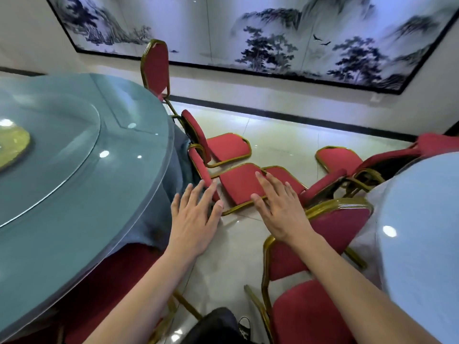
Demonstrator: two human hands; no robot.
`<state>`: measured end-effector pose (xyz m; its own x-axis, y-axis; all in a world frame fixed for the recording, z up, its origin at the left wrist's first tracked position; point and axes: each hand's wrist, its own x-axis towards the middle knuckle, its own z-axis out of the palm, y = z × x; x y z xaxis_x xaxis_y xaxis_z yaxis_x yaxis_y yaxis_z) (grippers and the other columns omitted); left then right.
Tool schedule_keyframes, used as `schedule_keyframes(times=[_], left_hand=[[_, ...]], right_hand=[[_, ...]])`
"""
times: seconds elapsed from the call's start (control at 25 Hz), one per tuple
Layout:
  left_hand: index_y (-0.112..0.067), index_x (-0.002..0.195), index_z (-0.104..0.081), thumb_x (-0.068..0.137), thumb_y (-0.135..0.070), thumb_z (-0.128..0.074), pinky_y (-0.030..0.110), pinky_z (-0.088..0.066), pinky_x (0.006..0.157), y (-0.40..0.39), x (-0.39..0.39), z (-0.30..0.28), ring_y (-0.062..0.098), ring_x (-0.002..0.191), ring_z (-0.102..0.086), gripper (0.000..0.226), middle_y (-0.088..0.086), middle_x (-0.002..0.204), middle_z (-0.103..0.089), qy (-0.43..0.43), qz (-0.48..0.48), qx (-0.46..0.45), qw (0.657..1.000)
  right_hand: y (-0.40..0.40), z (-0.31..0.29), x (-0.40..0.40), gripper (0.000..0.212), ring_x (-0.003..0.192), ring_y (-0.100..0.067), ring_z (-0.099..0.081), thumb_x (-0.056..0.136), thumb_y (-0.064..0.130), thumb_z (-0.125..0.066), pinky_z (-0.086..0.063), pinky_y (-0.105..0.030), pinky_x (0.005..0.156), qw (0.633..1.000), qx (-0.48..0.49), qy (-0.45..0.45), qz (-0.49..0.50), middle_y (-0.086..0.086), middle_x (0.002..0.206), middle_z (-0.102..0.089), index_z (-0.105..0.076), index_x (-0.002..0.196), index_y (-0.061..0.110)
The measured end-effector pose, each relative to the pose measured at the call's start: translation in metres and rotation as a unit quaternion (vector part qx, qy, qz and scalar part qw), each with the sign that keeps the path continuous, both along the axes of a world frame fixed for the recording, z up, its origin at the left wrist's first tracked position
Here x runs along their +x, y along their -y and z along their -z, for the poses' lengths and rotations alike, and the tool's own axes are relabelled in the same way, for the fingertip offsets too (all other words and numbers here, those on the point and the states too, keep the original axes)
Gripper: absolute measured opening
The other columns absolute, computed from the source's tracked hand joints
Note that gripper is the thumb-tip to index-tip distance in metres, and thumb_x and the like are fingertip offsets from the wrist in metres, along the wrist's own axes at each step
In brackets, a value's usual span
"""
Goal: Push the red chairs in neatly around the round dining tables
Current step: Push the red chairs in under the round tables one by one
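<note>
Head view, looking down between two round tables. Landmark: the green round table, glass-topped with a glass turntable at its centre, filling the left of the frame.

Left hand: palm down, fingers spread, held out just off the green table's right edge. Holds nothing. Whether it touches a chair cannot be told.

Right hand: palm down, fingers spread, further from the green table than the left hand, in front of the top of a red chair back. Nothing gripped; contact with the chair cannot be told.

Red chairs, gold metal frames:
- Upright chair at the far edge of the green table, seat hidden under the rim.
- Two chairs close to the green table's right edge, backs toward the table, seats facing away from it; the nearer one overlaps the farther.
- Near chair right of the hands, well apart from the green table, its back toward the pale blue table on the right.
- More chairs bunched along the pale blue table's far side.
- Red seat showing beneath the green table's near edge.

Floor: glossy pale tiles. On the wall beyond the green table hangs an ink landscape painting.
</note>
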<state>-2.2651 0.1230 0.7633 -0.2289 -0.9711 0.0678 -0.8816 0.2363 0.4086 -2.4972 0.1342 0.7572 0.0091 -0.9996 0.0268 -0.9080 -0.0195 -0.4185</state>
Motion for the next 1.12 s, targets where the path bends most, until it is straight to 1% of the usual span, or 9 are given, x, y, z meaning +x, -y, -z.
schedule_keyframes(times=[0.12,0.28,0.4,0.52,0.68,0.8,0.96,1.12], left_hand=[[-0.049,0.158,-0.009,0.097,-0.066,-0.001,0.045,0.004,0.126,0.021,-0.024,-0.006,0.014,0.156,0.001,0.064,-0.008,0.168,-0.015,0.006,0.025,-0.002,1.000],[-0.046,0.158,-0.014,0.095,-0.067,0.000,0.046,0.002,0.126,0.048,-0.051,-0.013,0.014,0.156,-0.001,0.068,-0.007,0.167,-0.019,0.001,0.052,-0.011,0.999],[-0.046,0.158,-0.012,0.094,-0.067,0.003,0.046,0.002,0.126,0.076,-0.063,-0.013,0.014,0.156,0.002,0.070,-0.008,0.168,-0.015,0.010,0.071,-0.006,0.997],[-0.047,0.158,-0.011,0.094,-0.067,0.002,0.046,0.002,0.125,0.111,-0.071,-0.007,0.013,0.156,0.002,0.069,-0.009,0.168,-0.013,0.010,0.086,-0.001,0.996],[-0.047,0.158,-0.012,0.095,-0.067,-0.001,0.046,0.002,0.126,0.175,-0.083,0.004,0.015,0.156,-0.001,0.067,-0.009,0.168,-0.015,0.010,0.106,0.004,0.994],[-0.047,0.158,-0.013,0.095,-0.068,-0.001,0.047,0.002,0.125,0.230,-0.089,0.008,0.016,0.156,0.000,0.067,-0.008,0.168,-0.014,0.011,0.116,0.007,0.993],[-0.046,0.158,-0.015,0.095,-0.066,-0.002,0.045,0.003,0.125,0.304,-0.076,0.005,0.017,0.156,-0.003,0.067,-0.006,0.168,-0.017,0.020,0.123,0.011,0.992],[-0.047,0.158,-0.013,0.095,-0.067,-0.003,0.045,0.000,0.125,0.359,-0.068,0.003,0.017,0.156,-0.003,0.067,-0.007,0.168,-0.016,0.022,0.136,0.020,0.990]], right_hand=[[0.007,-0.003,-0.019,0.070,0.156,-0.019,-0.015,0.098,0.070,-0.009,-0.005,-0.041,0.128,1.000,-0.005,0.001,0.017,-0.001,0.169,-0.017,-0.007,0.162,0.041],[0.021,-0.008,-0.038,0.072,0.156,-0.019,-0.014,0.097,0.071,-0.007,-0.003,-0.040,0.128,0.999,-0.005,0.007,0.043,-0.001,0.170,-0.016,-0.007,0.162,0.040],[0.042,-0.006,-0.047,0.071,0.156,-0.020,-0.016,0.098,0.070,-0.008,-0.006,-0.042,0.128,0.998,-0.007,0.011,0.058,-0.002,0.169,-0.017,-0.008,0.162,0.040],[0.070,0.000,-0.053,0.071,0.156,-0.019,-0.014,0.098,0.069,-0.008,-0.006,-0.042,0.128,0.997,0.005,0.011,0.073,-0.002,0.170,-0.015,-0.006,0.162,0.040],[0.121,0.009,-0.057,0.069,0.156,-0.016,-0.011,0.099,0.068,-0.011,-0.005,-0.040,0.128,0.995,0.015,0.012,0.100,-0.001,0.169,-0.016,-0.007,0.162,0.040],[0.169,0.015,-0.062,0.071,0.156,-0.017,-0.014,0.097,0.071,-0.008,-0.005,-0.041,0.128,0.993,0.027,0.015,0.117,0.000,0.169,-0.017,-0.008,0.162,0.041],[0.240,0.019,-0.062,0.069,0.155,-0.019,-0.018,0.099,0.070,-0.011,-0.009,-0.042,0.128,0.989,0.027,0.020,0.147,-0.003,0.167,-0.021,-0.010,0.162,0.042],[0.292,0.019,-0.059,0.067,0.155,-0.021,-0.019,0.100,0.070,-0.012,-0.010,-0.043,0.127,0.986,0.021,0.034,0.163,-0.004,0.166,-0.023,-0.010,0.161,0.042]])
